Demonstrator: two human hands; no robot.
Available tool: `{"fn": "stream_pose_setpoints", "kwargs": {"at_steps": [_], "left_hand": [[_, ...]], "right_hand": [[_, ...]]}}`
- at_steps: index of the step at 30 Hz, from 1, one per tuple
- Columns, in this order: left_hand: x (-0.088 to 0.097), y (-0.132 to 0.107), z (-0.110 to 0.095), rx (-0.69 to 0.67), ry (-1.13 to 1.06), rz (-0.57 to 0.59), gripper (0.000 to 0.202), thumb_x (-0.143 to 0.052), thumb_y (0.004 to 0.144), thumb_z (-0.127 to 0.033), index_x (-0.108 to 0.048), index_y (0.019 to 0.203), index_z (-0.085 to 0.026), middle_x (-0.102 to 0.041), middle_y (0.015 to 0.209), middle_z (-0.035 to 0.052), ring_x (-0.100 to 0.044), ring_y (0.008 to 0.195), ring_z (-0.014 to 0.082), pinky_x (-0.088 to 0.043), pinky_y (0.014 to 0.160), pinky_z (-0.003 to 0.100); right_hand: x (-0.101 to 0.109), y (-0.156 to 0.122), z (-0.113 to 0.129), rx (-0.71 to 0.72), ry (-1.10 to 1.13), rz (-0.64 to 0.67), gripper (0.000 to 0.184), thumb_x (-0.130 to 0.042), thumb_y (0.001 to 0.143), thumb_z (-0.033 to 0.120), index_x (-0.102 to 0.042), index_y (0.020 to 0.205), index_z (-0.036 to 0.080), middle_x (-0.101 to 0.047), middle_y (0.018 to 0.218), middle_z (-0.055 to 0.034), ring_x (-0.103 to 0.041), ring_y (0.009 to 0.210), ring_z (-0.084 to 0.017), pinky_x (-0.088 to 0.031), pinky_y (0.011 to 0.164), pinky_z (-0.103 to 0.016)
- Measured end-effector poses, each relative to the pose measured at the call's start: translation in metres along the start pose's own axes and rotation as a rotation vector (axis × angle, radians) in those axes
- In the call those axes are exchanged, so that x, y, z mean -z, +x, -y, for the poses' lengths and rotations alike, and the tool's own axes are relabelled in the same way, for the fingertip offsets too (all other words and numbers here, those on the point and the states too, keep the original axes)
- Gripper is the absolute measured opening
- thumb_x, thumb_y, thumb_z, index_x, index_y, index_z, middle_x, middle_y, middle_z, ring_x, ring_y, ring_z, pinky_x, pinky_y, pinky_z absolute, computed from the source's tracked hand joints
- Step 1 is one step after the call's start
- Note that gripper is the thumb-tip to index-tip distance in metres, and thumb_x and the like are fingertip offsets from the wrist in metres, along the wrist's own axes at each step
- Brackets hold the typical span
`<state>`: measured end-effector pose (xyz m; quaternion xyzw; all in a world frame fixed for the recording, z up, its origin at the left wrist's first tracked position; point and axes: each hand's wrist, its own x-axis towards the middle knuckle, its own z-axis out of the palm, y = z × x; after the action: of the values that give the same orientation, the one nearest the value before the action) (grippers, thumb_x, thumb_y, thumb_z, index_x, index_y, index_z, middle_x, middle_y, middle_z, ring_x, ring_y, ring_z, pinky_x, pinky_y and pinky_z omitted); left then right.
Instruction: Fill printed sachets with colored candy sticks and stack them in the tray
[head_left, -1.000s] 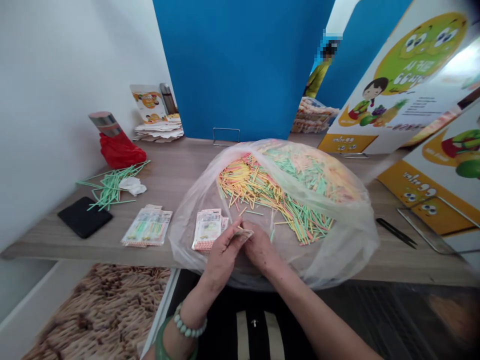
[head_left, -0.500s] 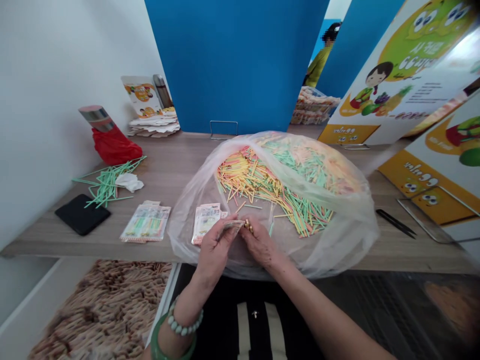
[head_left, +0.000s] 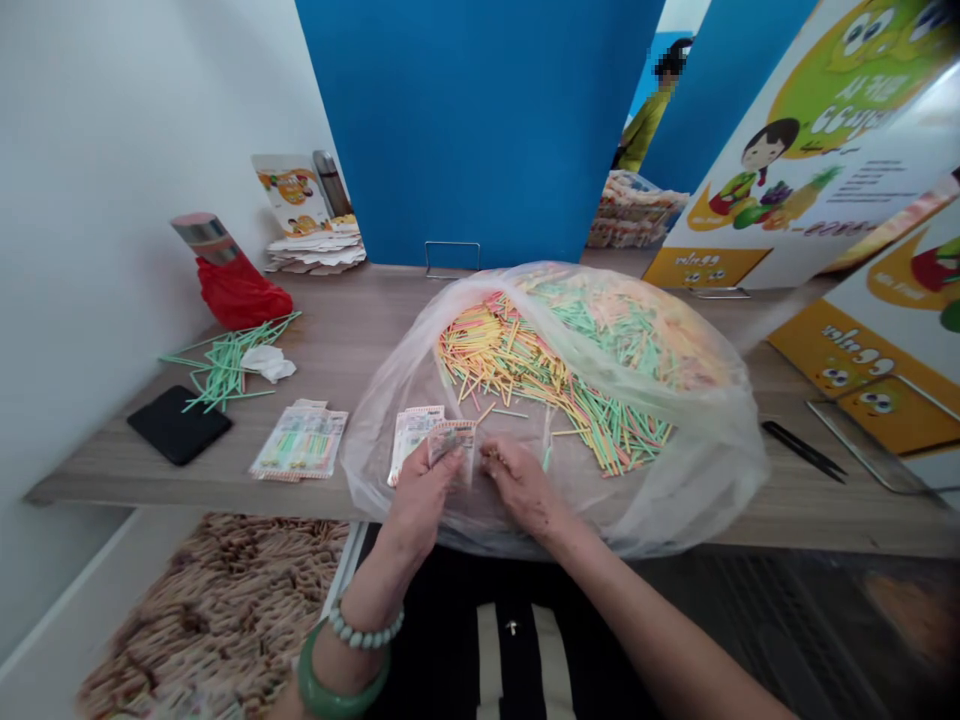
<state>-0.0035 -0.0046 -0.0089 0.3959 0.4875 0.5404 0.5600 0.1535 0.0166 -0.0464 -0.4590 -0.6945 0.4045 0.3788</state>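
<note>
My left hand pinches a small printed packet and holds it upright at the near edge of a big clear plastic bag. My right hand is closed just to the right of the packet, its fingertips pinched on something small I cannot make out. Inside the bag lies a heap of thin yellow, green and orange sticks. A short stack of empty packets lies by my left hand on the bag's edge.
On the wooden table, filled packets lie to the left, with a black pad, loose green sticks, a red bag with a flask. Printed cartons stand right, black tweezers near them. A person stands far behind.
My hands have parted: the left hand has tilted the packet upright and drawn it slightly left, and the right hand has come off it. The camera view has shifted slightly.
</note>
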Motion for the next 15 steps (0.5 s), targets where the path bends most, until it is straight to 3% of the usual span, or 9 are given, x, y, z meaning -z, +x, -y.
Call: {"fn": "stream_pose_setpoints", "kwargs": {"at_steps": [3,6,10,12,15], "left_hand": [[-0.004,0.001,0.002,0.146,-0.128,0.038,0.044,-0.074,0.078,-0.038,-0.066,0.116,-0.018,-0.073,0.102,0.0069,-0.067,0.085,0.0187,-0.054,0.078,0.031],[-0.011,0.005,0.006,0.193,-0.102,0.059,0.041,-0.075,0.075,-0.038,-0.068,0.110,-0.017,-0.072,0.088,0.0042,-0.063,0.070,0.0164,-0.053,0.066,0.029],[-0.020,0.012,0.008,0.124,0.024,0.190,0.022,-0.073,0.074,-0.037,-0.071,0.078,-0.015,-0.068,0.070,0.0030,-0.060,0.069,0.0182,-0.049,0.069,0.030],[-0.022,0.014,0.009,0.061,0.124,0.238,0.021,-0.068,0.078,-0.035,-0.069,0.071,-0.015,-0.067,0.068,0.0028,-0.059,0.071,0.0187,-0.048,0.070,0.030],[-0.021,0.013,0.010,-0.053,0.251,0.227,0.019,-0.061,0.085,-0.033,-0.070,0.088,-0.017,-0.069,0.083,0.0027,-0.060,0.080,0.0191,-0.047,0.076,0.030]], "right_hand": [[0.009,-0.002,0.003,-0.144,0.121,-0.158,0.010,-0.045,0.090,0.028,-0.053,0.089,0.022,-0.064,0.080,-0.0008,-0.061,0.079,-0.018,-0.044,0.075,-0.030],[0.025,-0.003,0.016,-0.153,0.213,-0.243,0.012,-0.047,0.090,0.032,-0.053,0.093,0.022,-0.066,0.079,-0.0002,-0.063,0.081,-0.018,-0.046,0.079,-0.031],[0.041,-0.003,0.041,-0.211,0.147,-0.107,0.030,-0.049,0.087,0.032,-0.055,0.114,0.023,-0.060,0.066,0.0042,-0.059,0.068,-0.017,-0.045,0.069,-0.028],[0.043,-0.002,0.048,-0.235,0.114,0.002,0.023,-0.048,0.086,0.033,-0.059,0.104,0.023,-0.056,0.062,0.0050,-0.056,0.064,-0.016,-0.044,0.066,-0.027],[0.040,-0.002,0.046,-0.238,0.017,-0.008,0.019,-0.045,0.087,0.034,-0.055,0.076,0.023,-0.055,0.063,0.0035,-0.054,0.064,-0.015,-0.040,0.064,-0.027]]}}
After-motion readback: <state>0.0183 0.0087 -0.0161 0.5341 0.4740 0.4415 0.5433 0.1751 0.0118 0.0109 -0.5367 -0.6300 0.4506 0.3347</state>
